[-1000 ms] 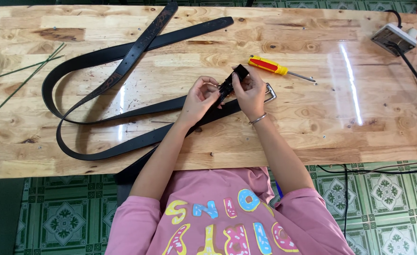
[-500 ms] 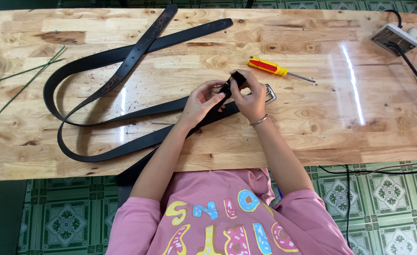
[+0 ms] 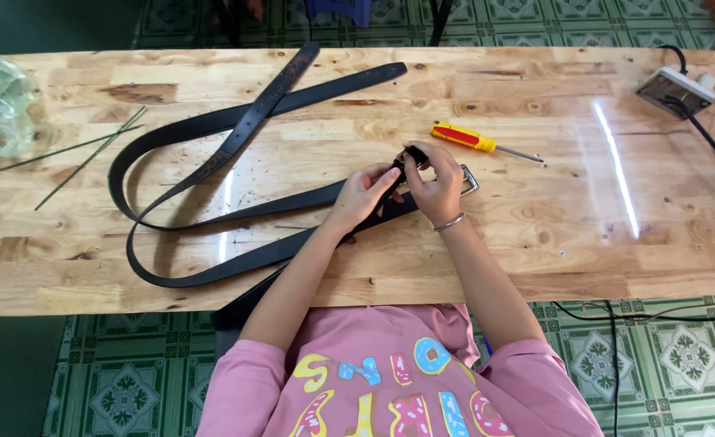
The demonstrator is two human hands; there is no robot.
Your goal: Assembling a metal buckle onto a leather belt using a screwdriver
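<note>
black leather belt [image 3: 236,212] loops leftward across the pale wooden table [image 3: 535,243]; its buckle end sits pinched between left hand [image 3: 363,193] and right hand [image 3: 437,184], both closed on it.

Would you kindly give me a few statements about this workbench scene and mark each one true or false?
1. Both hands, the left hand and the right hand, meet at the buckle end of a long black leather belt. True.
2. The yellow-and-red-handled screwdriver is held in the right hand. False: it lies on the pale wooden table, beyond the hands.
3. A silver metal buckle shows just beside the right hand. True.
4. The white power strip sits at the table's near left corner. False: it sits at the far right corner.
5. A crumpled clear plastic bag lies at the table's left end. True.
</note>
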